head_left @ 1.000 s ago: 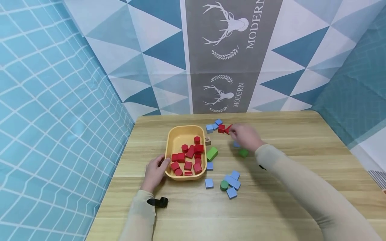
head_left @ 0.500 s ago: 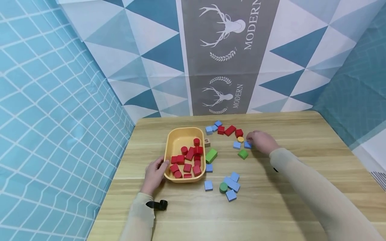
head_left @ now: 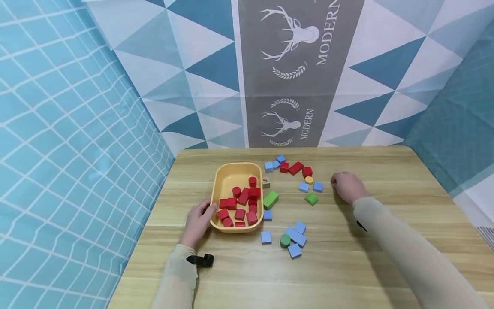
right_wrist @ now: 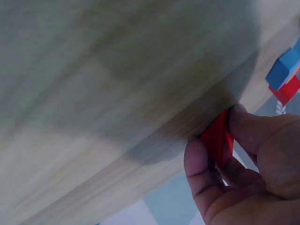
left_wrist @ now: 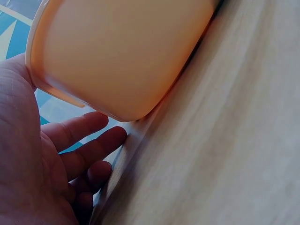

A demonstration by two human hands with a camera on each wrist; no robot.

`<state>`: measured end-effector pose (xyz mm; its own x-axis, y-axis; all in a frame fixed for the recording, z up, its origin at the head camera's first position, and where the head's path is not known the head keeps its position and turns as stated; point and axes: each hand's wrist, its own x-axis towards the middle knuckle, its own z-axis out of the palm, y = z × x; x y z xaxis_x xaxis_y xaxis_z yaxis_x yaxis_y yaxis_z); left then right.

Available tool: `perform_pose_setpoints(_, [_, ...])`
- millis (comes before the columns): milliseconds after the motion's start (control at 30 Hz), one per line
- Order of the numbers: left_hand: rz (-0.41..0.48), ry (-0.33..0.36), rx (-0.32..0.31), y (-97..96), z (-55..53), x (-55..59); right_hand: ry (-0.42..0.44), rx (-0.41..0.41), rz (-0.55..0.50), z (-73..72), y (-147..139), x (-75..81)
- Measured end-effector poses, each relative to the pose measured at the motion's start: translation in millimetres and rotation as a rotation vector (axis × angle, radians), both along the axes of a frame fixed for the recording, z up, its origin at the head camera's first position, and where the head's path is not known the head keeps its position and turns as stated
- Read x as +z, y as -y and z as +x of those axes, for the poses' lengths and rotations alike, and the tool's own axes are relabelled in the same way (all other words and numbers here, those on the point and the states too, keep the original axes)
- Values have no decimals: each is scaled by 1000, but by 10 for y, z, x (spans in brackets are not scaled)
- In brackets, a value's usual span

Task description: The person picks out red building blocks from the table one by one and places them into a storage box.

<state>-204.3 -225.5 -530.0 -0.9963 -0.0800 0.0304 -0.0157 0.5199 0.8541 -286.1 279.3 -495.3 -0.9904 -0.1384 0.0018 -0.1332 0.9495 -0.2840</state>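
Thumb over its left rim, my left hand (head_left: 198, 219) holds a yellow plastic tray (head_left: 221, 174). In the left wrist view, the fingers (left_wrist: 77, 157) curl loosely below the tray's corner. Red wooden blocks (head_left: 243, 196), cubes and cylinders among them, lie in the tray's near and right parts. Far to the right, my right hand (head_left: 349, 187) is low over the table. Between thumb and fingers it pinches a red triangular block (right_wrist: 219, 139), seen in the right wrist view and hidden in the head view. Whether that block touches the tabletop, I cannot tell.
Red blocks (head_left: 296, 168), blue blocks (head_left: 318, 187) and a yellow disc (head_left: 309, 180) lie left of my right hand. Green blocks (head_left: 271, 199) and a lettered wooden block (head_left: 266, 183) are beside the tray. Nearer are more blue blocks (head_left: 296, 236) and a green cylinder (head_left: 285, 240).
My right hand has moved right and slightly nearer, away from the red blocks at the back and past the blue blocks. The left hand and the tray stay put.
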Motion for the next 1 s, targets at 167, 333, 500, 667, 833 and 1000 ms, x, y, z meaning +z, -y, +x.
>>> perform_pose_setpoints(167, [-18, -11, 11, 35, 0, 3, 13, 1, -39, -1, 56, -18])
perform_pose_setpoints(333, [-14, -7, 6, 31, -8, 14, 36, -88, -123, -44, 157, 70])
perform_pose_setpoints(500, [-17, -13, -10, 11, 6, 5, -74, -82, -249, 40, 458, 327])
perform_pose_setpoints(667, [-12, -11, -5, 22, 13, 25, -185, 138, -351, 263, 1273, 720])
perform_pose_setpoints(833, [-24, -61, -14, 16, -2, -28, -119, 383, -278, 513, 2049, 656])
perform_pose_setpoints(1000, [-21, -79, -28, 11, 5, -107, -98, 527, -138, 635, 2273, 374])
